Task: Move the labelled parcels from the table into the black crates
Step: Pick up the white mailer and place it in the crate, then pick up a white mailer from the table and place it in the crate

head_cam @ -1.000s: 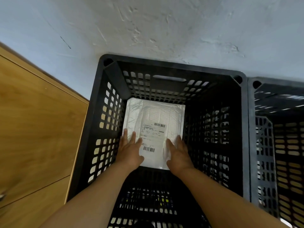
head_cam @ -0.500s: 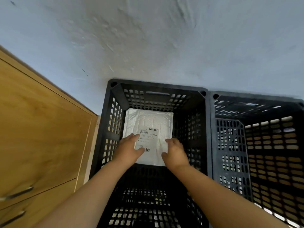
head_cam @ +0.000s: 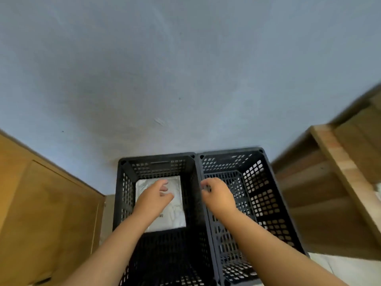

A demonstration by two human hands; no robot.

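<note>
A white labelled parcel [head_cam: 175, 205] lies flat on the bottom of the left black crate [head_cam: 121, 195]. My left hand [head_cam: 153, 200] hovers above the parcel with loosely curled fingers and holds nothing; it hides most of the label. My right hand [head_cam: 217, 195] is raised over the shared rim between the two crates, fingers loosely curled, empty. The right black crate [head_cam: 259, 195] stands flush against the left one, and what shows of its inside holds no parcel.
A wooden cabinet [head_cam: 41, 213] stands left of the crates. Wooden shelving [head_cam: 329, 182] stands to the right. A pale blue wall [head_cam: 185, 79] rises behind the crates. A white surface [head_cam: 350, 267] shows at the lower right corner.
Both hands have let go of the parcel and lifted out of the left crate. My right hand moved right, over the crates' shared rim. The view has pulled back and up.
</note>
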